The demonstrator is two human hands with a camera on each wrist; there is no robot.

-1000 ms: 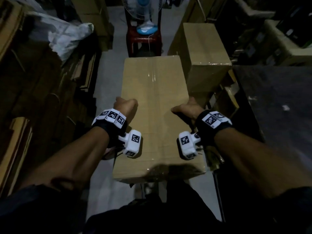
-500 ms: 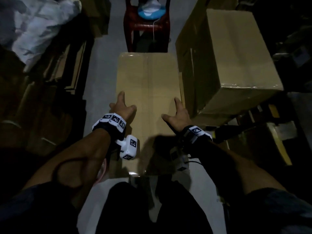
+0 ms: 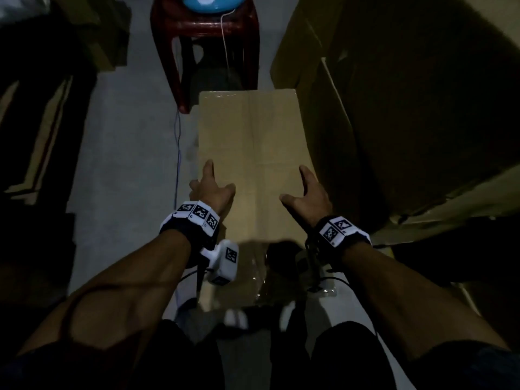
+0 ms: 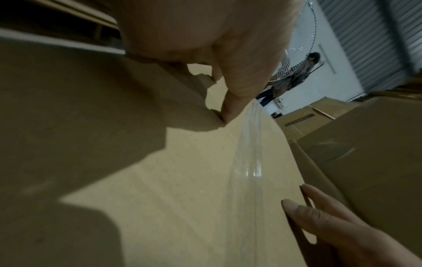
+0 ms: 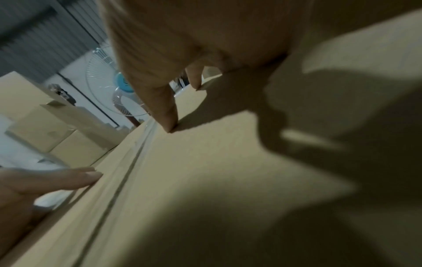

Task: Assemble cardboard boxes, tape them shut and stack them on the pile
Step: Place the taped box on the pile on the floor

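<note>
Both hands lie spread, fingers straight, on top of a taped cardboard box [image 3: 250, 153]: the left hand [image 3: 212, 190] at its left edge, the right hand [image 3: 309, 192] at its right edge. Just right of the right hand stands a pile of larger boxes [image 3: 408, 114]. Beyond the fingertips, past the box's far end, is a red stool [image 3: 205, 32].

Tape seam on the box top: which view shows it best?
Left wrist. The clear tape seam runs glossy and sharp along the box. Right wrist shows it blurred; head shows only a faint centre line with glare near the person.
</note>
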